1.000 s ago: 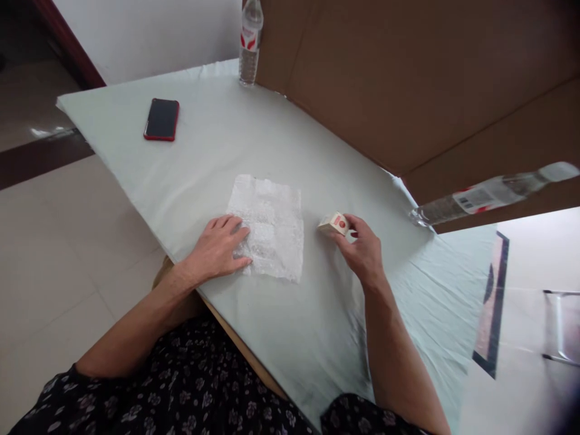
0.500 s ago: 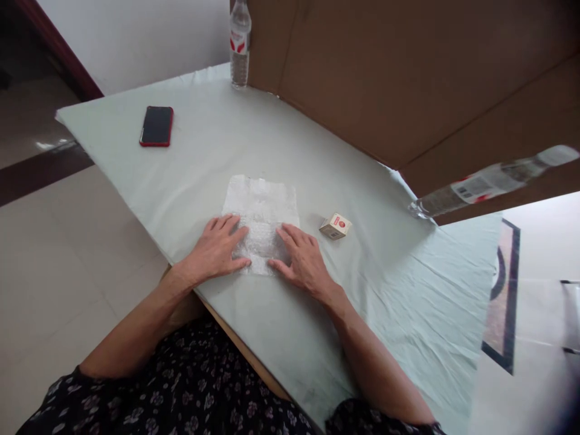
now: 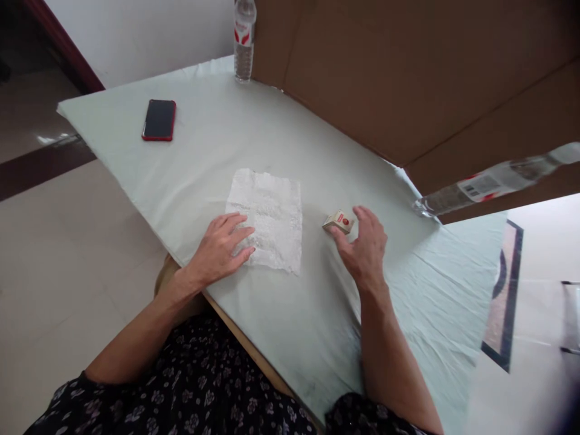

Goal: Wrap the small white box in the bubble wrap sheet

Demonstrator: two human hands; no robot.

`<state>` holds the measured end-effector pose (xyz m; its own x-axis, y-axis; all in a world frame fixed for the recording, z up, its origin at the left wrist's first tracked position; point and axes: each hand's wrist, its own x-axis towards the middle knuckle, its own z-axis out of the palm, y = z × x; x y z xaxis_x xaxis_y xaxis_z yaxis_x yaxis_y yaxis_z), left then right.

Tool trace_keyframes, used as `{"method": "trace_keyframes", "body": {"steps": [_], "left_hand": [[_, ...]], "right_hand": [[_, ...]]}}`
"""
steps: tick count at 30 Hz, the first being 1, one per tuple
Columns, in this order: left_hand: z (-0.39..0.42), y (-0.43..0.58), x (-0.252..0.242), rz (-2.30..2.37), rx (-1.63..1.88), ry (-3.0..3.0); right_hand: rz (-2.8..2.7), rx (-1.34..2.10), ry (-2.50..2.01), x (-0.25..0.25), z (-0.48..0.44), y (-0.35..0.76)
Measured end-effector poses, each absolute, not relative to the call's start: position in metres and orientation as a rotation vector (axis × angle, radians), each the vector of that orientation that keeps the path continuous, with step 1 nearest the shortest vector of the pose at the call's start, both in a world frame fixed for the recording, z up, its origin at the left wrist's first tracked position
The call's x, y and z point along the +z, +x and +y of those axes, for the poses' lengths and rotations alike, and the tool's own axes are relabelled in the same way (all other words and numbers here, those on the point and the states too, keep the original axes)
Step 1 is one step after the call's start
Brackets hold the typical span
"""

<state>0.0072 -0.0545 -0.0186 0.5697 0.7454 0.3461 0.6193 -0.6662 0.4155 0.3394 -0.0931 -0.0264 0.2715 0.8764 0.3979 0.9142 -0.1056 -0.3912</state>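
A crinkled white sheet, seemingly bubble wrap (image 3: 274, 220), lies spread on the cloth-covered table. My left hand (image 3: 222, 248) rests on its left edge with the fingers apart, pressing lightly or just touching. To the right of the sheet sits a small cream-coloured box (image 3: 339, 221) with a red mark on top. Around that box my right hand (image 3: 365, 244) is spread, thumb at the near side and fingers beyond its right side. Whether the thumb touches the box I cannot tell.
A phone in a red case (image 3: 159, 120) lies at the far left of the table. Two clear plastic bottles stand against a brown cardboard panel (image 3: 362, 72): one bottle (image 3: 243, 45) at the back, another bottle (image 3: 489, 181) at the right. The table's left edge (image 3: 122, 190) drops to a tiled floor.
My right hand has left the sheet and moved right to the small box. My left hand stays on the sheet's left side. The sheet's near right part now lies more spread out.
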Motion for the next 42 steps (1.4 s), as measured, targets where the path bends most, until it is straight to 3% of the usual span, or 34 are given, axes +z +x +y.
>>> {"method": "trace_keyframes", "body": {"steps": [6,13,21,35,42], "left_hand": [[-0.063,0.010,-0.033,1.192,0.724,2.504],[-0.064,0.008,-0.038,1.189,0.716,2.526],[-0.063,0.008,-0.039,1.186,0.711,2.508],[-0.074,0.002,-0.031,1.150,0.718,2.505],[-0.087,0.003,-0.020,1.104,0.596,2.675]], "right_hand": [[-1.508,0.189,-2.101,-0.031,-0.091,0.356],[-1.823,0.269,-1.658,0.004,-0.081,0.276],[-2.059,0.462,-1.608,-0.032,-0.054,0.237],[-2.058,0.517,-1.552,-0.040,-0.054,0.243],[-2.242,0.419,-1.341,0.004,-0.086,0.253]]}}
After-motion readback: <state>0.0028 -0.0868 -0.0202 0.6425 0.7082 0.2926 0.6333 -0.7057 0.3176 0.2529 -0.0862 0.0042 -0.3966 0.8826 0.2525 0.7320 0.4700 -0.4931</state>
